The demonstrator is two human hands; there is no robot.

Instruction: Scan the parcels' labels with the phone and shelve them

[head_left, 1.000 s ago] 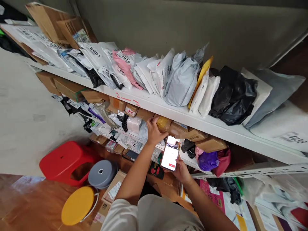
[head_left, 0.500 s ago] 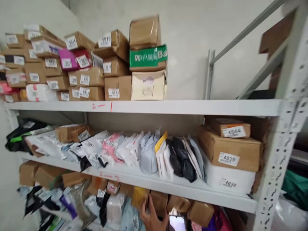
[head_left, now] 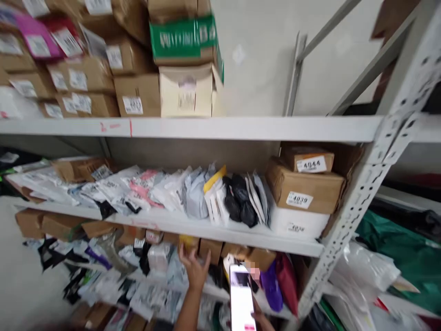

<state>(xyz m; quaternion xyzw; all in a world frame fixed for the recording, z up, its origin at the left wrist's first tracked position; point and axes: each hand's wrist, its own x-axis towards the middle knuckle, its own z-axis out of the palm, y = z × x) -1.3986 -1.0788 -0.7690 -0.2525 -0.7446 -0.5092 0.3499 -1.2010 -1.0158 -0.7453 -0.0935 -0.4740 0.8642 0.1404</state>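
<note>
My left hand (head_left: 195,269) reaches up at the third shelf level with its fingers spread. Its fingertips overlap a yellow package (head_left: 189,242) and lie close to a small brown box (head_left: 210,251); whether they touch is hard to tell. Below the fingers are pale blue-grey bagged parcels (head_left: 176,271). In my right hand (head_left: 262,320), at the bottom of the view, is a smartphone (head_left: 242,301) held upright, its bright screen facing me. The phone covers part of the parcels behind it.
Above, the middle shelf (head_left: 220,238) carries bagged parcels and numbered boxes, such as a brown box (head_left: 303,188) marked 4039. Stacked boxes (head_left: 138,94) fill the top shelf's left part. A perforated white upright (head_left: 358,193) stands at right, with a green bag (head_left: 396,250) beyond it.
The view has tilted down and shifted right, so more lower parcels show. My left forearm and the phone's lit screen have come further into view. The left hand remains by the yellow package.
</note>
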